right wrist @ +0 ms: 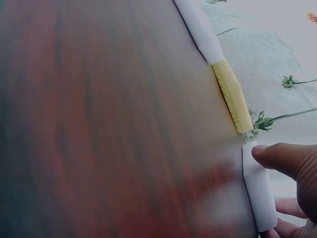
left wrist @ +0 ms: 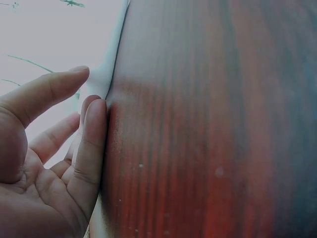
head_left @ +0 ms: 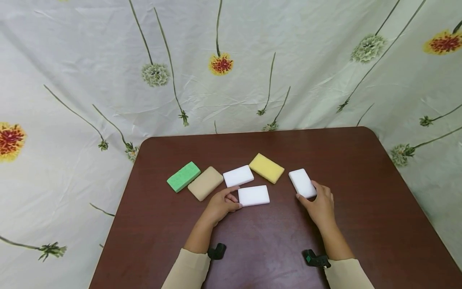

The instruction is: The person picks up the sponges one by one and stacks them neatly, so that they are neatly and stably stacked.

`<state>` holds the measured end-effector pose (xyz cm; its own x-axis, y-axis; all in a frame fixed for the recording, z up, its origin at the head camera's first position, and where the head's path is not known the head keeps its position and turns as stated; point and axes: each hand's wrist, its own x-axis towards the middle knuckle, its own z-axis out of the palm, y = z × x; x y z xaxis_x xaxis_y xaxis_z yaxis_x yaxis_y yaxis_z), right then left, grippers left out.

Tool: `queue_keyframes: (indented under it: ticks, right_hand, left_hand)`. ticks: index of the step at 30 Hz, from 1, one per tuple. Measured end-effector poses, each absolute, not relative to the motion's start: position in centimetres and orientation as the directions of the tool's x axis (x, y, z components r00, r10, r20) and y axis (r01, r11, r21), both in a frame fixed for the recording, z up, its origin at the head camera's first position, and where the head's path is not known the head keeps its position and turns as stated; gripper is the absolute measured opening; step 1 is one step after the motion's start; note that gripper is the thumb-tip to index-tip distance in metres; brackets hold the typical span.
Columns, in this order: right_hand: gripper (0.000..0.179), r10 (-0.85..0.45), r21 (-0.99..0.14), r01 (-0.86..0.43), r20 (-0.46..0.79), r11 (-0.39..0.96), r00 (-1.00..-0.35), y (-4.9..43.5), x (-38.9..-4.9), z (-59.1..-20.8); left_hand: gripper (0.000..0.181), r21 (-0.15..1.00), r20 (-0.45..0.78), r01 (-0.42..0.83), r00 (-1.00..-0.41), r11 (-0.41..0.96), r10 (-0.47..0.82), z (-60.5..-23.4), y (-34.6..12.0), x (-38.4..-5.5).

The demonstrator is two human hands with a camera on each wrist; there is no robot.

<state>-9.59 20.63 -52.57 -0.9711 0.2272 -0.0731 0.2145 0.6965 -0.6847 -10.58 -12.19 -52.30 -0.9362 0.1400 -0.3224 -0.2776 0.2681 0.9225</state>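
Observation:
In the head view, my left hand [head_left: 221,205] is at the left end of a white sponge [head_left: 254,196], one digit at each corner of that end. The left wrist view shows this hand [left wrist: 54,148] low against the table, its thumb spread from the fingers. Farther right, my right hand [head_left: 320,204] grips another white sponge [head_left: 302,183], which lies tilted on the table. In the right wrist view its thumb [right wrist: 277,156] presses one end of the white sponge [right wrist: 258,191], with fingers at the other end.
Behind the left-hand sponge lies a third white sponge [head_left: 238,176], touching or nearly touching a yellow sponge [head_left: 267,168]. A beige sponge [head_left: 205,184] and a green sponge [head_left: 183,176] lie to the left. The brown table [head_left: 260,249] ends before a flowered cloth [head_left: 245,96].

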Motion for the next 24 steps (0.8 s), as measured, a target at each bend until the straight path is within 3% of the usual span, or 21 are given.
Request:
queue_keyframes:
  ticks: [14,24]
  right_hand:
    - [0.073,0.218,-0.720,0.194,-0.061,0.667,-0.974,20.86,-9.53,-52.55]
    - [0.074,0.200,-0.802,0.205,-0.109,0.561,-0.974,20.62,-9.56,-52.12]
  left_hand:
    - [0.066,0.916,-0.326,-0.278,-0.936,0.288,0.134,-52.24,-12.15,-10.60]
    - [0.069,0.917,-0.329,-0.279,-0.934,0.286,0.142,-52.22,-12.14,-10.57]
